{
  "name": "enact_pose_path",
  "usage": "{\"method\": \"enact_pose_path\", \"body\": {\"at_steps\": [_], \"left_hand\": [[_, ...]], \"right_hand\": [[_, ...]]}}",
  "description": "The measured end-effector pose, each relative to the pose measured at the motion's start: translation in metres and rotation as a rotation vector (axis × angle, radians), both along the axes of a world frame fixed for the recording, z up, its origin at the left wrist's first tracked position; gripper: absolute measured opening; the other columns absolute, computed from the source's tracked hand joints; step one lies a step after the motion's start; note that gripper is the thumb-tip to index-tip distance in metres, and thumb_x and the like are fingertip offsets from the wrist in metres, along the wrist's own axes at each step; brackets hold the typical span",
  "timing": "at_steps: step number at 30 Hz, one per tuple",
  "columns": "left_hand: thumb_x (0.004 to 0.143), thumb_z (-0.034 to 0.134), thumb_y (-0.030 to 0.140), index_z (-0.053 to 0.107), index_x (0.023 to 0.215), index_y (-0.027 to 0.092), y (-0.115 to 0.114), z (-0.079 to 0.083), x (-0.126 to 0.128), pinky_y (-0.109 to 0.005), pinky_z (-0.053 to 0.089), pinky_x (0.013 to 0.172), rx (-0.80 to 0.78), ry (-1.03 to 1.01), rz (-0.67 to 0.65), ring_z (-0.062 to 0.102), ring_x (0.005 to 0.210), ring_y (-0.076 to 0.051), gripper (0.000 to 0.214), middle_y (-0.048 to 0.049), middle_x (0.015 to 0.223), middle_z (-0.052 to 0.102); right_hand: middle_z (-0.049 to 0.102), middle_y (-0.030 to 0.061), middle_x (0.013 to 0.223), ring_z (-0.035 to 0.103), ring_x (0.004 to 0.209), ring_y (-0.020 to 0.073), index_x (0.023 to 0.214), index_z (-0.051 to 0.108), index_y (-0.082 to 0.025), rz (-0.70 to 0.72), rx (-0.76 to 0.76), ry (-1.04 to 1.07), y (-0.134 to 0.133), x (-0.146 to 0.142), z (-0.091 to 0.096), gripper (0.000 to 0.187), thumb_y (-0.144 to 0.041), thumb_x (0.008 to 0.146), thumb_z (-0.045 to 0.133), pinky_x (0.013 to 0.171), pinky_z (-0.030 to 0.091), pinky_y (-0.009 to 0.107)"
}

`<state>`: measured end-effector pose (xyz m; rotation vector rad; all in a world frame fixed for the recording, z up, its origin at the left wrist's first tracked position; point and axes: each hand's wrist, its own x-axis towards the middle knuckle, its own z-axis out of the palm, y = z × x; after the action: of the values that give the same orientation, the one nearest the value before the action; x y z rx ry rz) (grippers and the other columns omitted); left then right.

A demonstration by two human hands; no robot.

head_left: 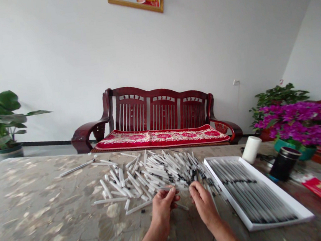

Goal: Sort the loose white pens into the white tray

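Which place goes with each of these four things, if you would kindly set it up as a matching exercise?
Things:
1. pen
2. white tray
3. black cup
4. red cushion

Places:
A. on the wooden bench
B. in the fingers of the left hand
C. between the tray and the purple flowers
D. on the table, right of the right hand

Pairs: 1-B, 2-D, 3-C, 4-A.
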<state>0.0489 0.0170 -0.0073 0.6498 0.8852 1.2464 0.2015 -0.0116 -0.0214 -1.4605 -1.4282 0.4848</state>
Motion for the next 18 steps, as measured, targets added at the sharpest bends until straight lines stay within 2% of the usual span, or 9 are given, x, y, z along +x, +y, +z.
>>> {"method": "enact_pose_path", "body": {"at_steps": [5,8,11,15,18], "left_hand": [[0.043,0.089,0.046,0.068,0.071,0.015,-0.0008,-0.0008,0.0008,-0.020,0.039,0.043,0.018,0.009,-0.019,0.060,0.050,-0.012,0.047,-0.0015,0.062,0.070],[0.045,0.089,0.046,0.068,0.070,0.015,-0.0008,-0.0014,0.0003,-0.020,0.039,0.044,0.015,0.017,-0.015,0.060,0.051,-0.012,0.045,-0.0024,0.063,0.071],[0.045,0.088,0.046,0.068,0.072,0.016,-0.0010,-0.0018,0.0006,-0.020,0.039,0.044,0.017,0.023,-0.019,0.061,0.051,-0.013,0.046,-0.0026,0.063,0.071],[0.043,0.088,0.046,0.068,0.071,0.015,-0.0013,-0.0022,0.0012,-0.020,0.040,0.044,0.019,0.034,-0.019,0.062,0.052,-0.013,0.047,-0.0025,0.063,0.071],[0.044,0.088,0.046,0.069,0.072,0.015,-0.0010,-0.0018,0.0006,-0.020,0.040,0.044,0.019,0.041,-0.003,0.062,0.052,-0.013,0.046,-0.0018,0.063,0.070]], "right_hand": [[0.051,-0.0018,0.058,0.052,0.055,0.0167,0.065,0.050,-0.025,-0.006,-0.050,0.012,0.0021,0.0016,-0.0028,0.046,-0.055,0.095,0.033,0.050,0.039,0.027],[0.056,-0.0013,0.063,0.055,0.060,0.0167,0.072,0.054,-0.024,0.015,-0.010,-0.009,-0.0004,-0.0002,0.0015,0.042,-0.054,0.095,0.035,0.055,0.041,0.026],[0.055,-0.0024,0.062,0.053,0.059,0.0161,0.075,0.055,-0.024,-0.006,0.035,-0.067,-0.0023,-0.0024,0.0053,0.037,-0.053,0.093,0.042,0.054,0.038,0.026],[0.057,0.0003,0.057,0.053,0.054,0.0177,0.064,0.053,-0.025,-0.031,-0.040,-0.050,-0.0019,-0.0020,0.0041,0.048,-0.057,0.094,0.035,0.050,0.037,0.027],[0.061,0.0018,0.062,0.057,0.057,0.0185,0.070,0.058,-0.025,-0.010,-0.059,-0.022,-0.0023,-0.0013,0.0041,0.050,-0.058,0.095,0.031,0.051,0.040,0.027]]}}
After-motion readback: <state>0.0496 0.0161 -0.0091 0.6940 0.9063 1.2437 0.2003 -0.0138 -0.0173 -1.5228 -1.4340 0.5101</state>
